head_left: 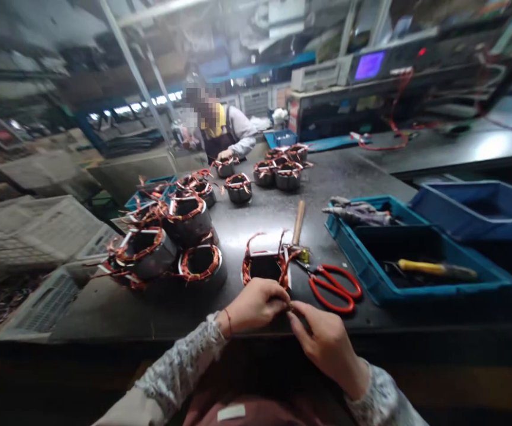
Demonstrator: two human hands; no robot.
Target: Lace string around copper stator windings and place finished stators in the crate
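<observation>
A motor stator (247,267) with copper windings stands upright at the table's near edge, several wire ends sticking up from its rim. Just in front of it, my left hand (258,305) is closed in a pinch and partly hides the stator's near side. Its fingertips meet those of my right hand (327,331), which is also pinching. What lies between the fingers is too small to make out. Red-handled scissors (334,285) lie right of the stator, beside a hammer (298,223) with a wooden handle.
More stators (200,263) are grouped and stacked at left, with others (288,176) farther back. A blue tray (371,290) at right holds a yellow-handled tool (422,267). Beside it is another blue bin (460,216). A co-worker (233,133) touches a stator across the table.
</observation>
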